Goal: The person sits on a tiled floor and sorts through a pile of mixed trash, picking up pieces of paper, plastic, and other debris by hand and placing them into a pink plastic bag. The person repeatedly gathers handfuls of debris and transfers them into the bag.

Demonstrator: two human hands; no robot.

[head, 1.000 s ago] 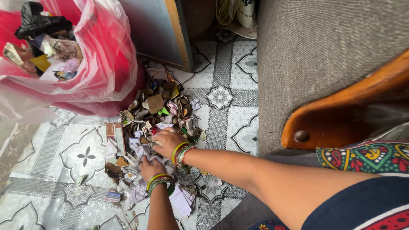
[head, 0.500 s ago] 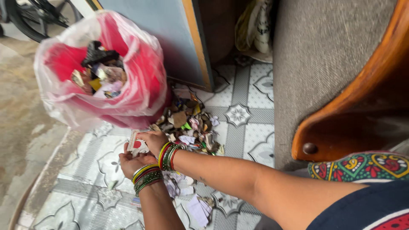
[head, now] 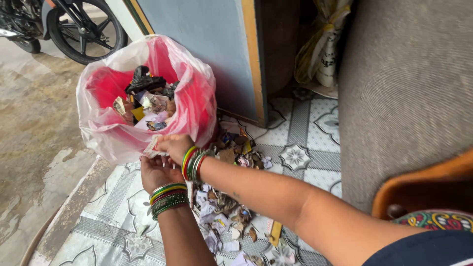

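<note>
Right hand (head: 173, 146) curled shut around a wad of paper scraps (head: 152, 148), right at the near rim of the pink plastic bag (head: 197, 98). Left hand (head: 156, 171) sits just under it, palm up, half open and cupped, touching the same wad from below. Bag stands far-left on the patterned floor (head: 305, 128), already holding mixed trash. Scrap pile (head: 226, 207) lies on the floor just right of both wrists, near the sofa (head: 404, 88).

The head camera looks steeply down, close over the patterned floor (head: 300, 123) ahead.
</note>
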